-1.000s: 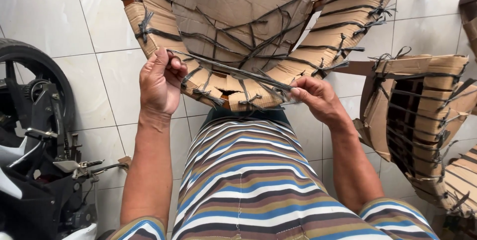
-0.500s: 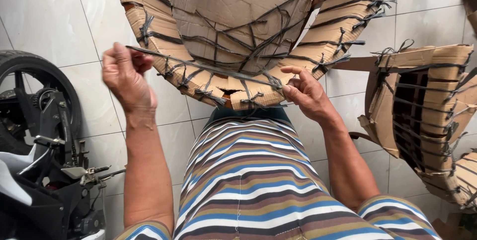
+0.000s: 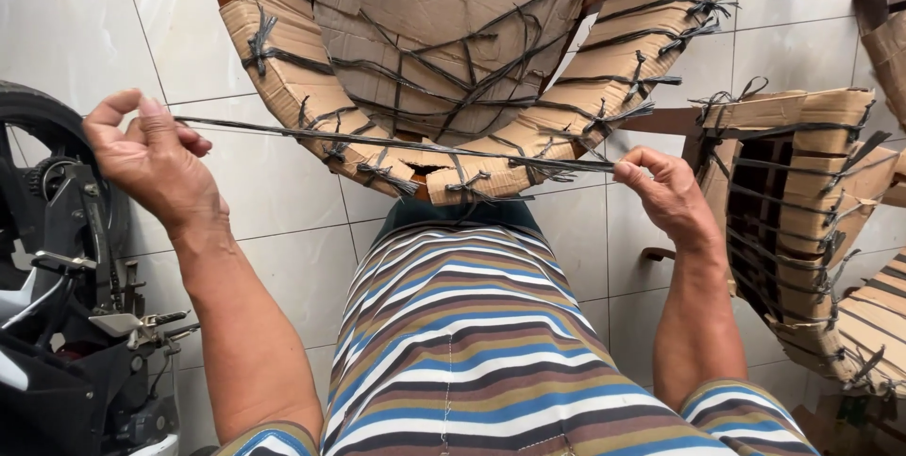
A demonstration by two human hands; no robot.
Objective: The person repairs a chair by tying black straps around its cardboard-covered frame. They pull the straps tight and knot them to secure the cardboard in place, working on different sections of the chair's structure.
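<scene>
Head cam, looking straight down. I see both hands up w/ a dark strap stretched taut between them, running across mid-frame from upper left to right of centre, slightly downhill to the right.

Left hand, upper left of frame: fingers curled shut round the strap end, thumb up on top, index hooked over. Grip looks closed; can't tell if the strap is wrapped round a finger.

Right hand, right of centre: thumb + fingertips pinched tight on the other end of the strap, remaining fingers bent in, knuckles up.

Strap passes just in front of the lower edge of a curved cardboard-wrapped piece, top centre. That piece is bound w/ many dark straps, knotted ends sticking out. Can't tell if the taut strap touches the cardboard or sits just above it.

Right edge of frame: second cardboard-wrapped piece, same dark binding, wood showing at the corner.

Lower left: motorbike, tyre + lever in view.

Bottom centre: striped shirt. Floor is pale tiles.
</scene>
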